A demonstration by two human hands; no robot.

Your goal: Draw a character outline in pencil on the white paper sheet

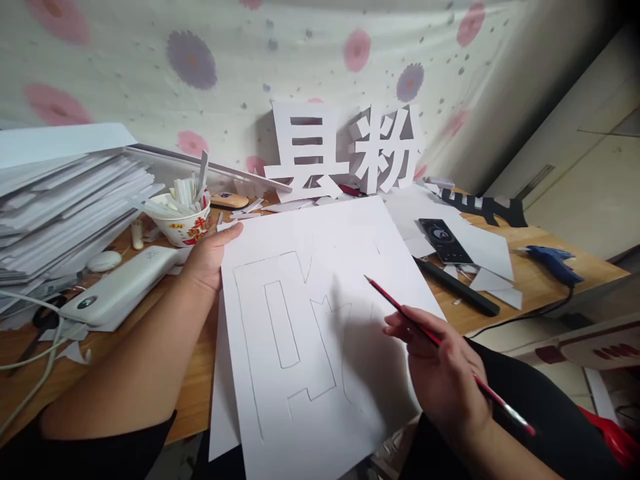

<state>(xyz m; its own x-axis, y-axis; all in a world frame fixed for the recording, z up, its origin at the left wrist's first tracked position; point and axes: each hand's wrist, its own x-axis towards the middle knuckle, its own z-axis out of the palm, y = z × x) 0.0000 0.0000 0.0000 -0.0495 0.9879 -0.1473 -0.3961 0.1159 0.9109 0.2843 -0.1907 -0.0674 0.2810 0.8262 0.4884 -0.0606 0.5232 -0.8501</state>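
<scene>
At the lower right, the right hand (pixel 445 373) pinches one pencil (pixel 386 293), its tip apart from the paper. Under it, one outlined white sheet (pixel 315 347) reaches past the near edge of the desk (pixel 197 373), a second sheet (pixel 223 430) peeking out below. The left hand (pixel 210 261) pinches its upper left edge (thumb on top, other fingers hidden). Held only there, the sheet could shift under pencil pressure — skewing a line. Beyond: one glue gun (pixel 553 262), one phone (pixel 444 240), one paper cup (pixel 183 227) — then two standing white characters (pixel 283 143).
</scene>
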